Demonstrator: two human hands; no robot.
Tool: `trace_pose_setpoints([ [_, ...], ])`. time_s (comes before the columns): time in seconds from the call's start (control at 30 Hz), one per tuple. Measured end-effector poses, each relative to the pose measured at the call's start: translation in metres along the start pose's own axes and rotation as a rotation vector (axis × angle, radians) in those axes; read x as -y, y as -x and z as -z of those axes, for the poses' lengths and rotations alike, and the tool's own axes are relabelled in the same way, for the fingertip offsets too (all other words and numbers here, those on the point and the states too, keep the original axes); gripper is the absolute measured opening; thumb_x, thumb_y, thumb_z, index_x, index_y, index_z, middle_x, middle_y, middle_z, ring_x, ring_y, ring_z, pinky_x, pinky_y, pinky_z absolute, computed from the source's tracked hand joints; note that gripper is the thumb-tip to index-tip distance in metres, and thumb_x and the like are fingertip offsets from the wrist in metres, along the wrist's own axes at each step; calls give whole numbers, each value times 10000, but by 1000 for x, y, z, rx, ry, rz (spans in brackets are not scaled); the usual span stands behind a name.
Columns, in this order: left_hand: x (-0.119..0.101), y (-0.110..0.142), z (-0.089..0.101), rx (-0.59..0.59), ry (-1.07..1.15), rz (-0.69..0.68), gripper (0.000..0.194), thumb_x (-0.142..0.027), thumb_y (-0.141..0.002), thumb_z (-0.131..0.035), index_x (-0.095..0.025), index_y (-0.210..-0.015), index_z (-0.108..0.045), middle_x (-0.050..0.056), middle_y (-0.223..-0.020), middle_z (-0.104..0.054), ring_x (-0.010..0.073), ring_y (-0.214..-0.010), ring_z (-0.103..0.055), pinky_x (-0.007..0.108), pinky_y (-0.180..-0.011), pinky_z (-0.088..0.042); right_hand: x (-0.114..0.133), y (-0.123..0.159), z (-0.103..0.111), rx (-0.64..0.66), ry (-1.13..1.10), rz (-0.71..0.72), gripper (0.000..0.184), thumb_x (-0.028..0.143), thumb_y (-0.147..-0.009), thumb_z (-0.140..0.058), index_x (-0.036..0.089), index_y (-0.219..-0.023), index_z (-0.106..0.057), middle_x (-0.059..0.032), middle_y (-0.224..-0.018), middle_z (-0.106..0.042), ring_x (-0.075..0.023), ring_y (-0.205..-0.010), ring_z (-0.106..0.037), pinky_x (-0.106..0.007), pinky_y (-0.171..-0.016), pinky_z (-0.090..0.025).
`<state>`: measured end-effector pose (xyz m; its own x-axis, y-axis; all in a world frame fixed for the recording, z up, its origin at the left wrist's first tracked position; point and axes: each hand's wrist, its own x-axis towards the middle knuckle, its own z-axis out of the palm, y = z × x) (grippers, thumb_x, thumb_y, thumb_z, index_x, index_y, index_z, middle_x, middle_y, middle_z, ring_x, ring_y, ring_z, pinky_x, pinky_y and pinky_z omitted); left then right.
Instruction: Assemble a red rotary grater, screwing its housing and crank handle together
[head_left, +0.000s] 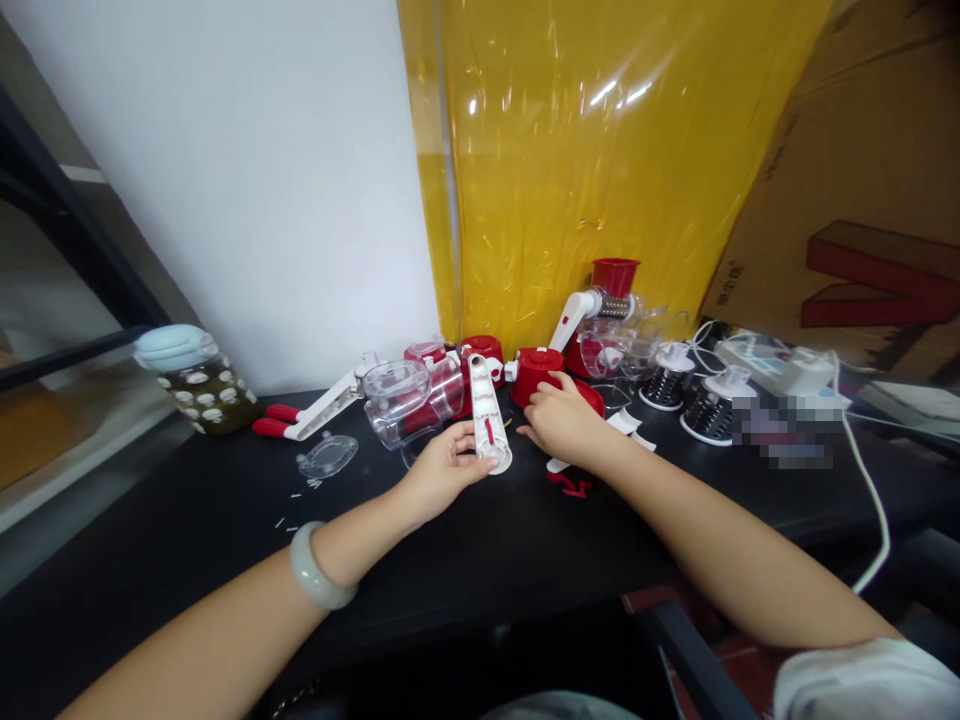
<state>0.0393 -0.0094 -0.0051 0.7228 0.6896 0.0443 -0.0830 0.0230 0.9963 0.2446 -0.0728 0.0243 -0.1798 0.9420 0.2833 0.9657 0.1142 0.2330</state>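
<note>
while left hand (444, 468) holds white handle (486, 400), red piece (490, 431) sits inside.

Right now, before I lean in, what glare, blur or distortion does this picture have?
In the head view, bright glare streaks the yellow sheet; in the head view, blocky pixelation hides something beside the perforated drum; in the head view, fine detail inside the white part in the left hand looks soft; edges there seem stretched, perhaps by a wide lens.
</note>
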Motion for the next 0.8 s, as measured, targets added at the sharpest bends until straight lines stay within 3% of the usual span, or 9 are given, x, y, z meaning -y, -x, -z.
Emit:
trace_pose_setpoints([
  [0.37, 0, 1, -1, 33, 6, -21, 578, -272, -627, -875, -135, -1113, -591, 97, -1059, -712, 198, -915, -701, 394, -932, -518, 13, 0, -21, 57, 103, -69, 327, 108, -908, -387, 73, -1014, -694, -184, -992, -696, -306, -993, -560, -583, -1090, -230],
  [0.8, 1, 1, 0, 23, -21, -35, 546, -277, -637, -866, -142, -1092, -597, 88, -1064, -699, 202, -924, -697, 406, -940, -513, 13, 4, -21, 65, 73, -113, 373, 64, -911, -320, 61, -1048, -667, -194, -994, -671, -308, -991, -544, -594, -1102, -217],
])
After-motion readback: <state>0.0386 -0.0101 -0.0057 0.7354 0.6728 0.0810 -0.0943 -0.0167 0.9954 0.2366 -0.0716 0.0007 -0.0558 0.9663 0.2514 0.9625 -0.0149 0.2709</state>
